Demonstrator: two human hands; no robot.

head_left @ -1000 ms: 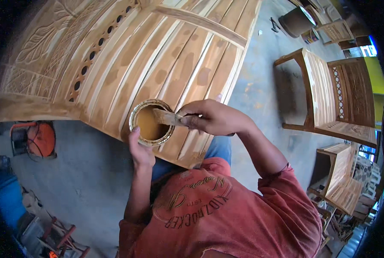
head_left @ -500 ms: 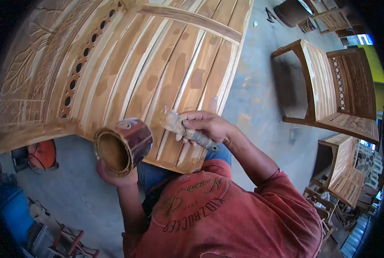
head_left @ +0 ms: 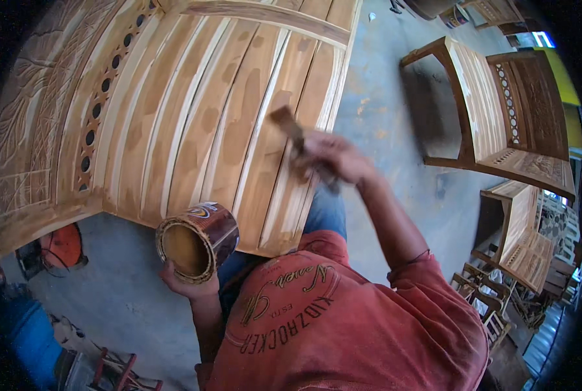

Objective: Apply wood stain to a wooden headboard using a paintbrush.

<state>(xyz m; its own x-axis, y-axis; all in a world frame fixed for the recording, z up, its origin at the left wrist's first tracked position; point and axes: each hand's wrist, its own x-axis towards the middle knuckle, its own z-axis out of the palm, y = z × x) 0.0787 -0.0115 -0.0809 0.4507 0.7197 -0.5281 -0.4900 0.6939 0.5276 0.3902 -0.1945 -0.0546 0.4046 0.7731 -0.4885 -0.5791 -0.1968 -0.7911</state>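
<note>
My left hand (head_left: 185,281) grips a brown tin can (head_left: 224,229), tilted so its mouth faces me. Its rim is crusted, and tan paste coats the inside. In my right hand (head_left: 335,156), smeared by motion, is a putty knife (head_left: 287,124), its handle wrapped by my fingers and its flat blade pointing away to the left. The blade hovers over or touches the slatted wooden seat (head_left: 229,130) of a large bench; I cannot tell which. Darker damp-looking patches dot several slats.
A carved backrest (head_left: 30,124) with a row of round holes borders the seat at left. Another wooden bench (head_left: 480,98) stands at right, with more furniture (head_left: 515,228) below it. At left are an orange round object (head_left: 64,246) and a blue drum (head_left: 30,339).
My right hand has swung up and away over the slats, and the putty knife's blade now points farther up the seat. My left hand has shifted the can slightly right and down.
</note>
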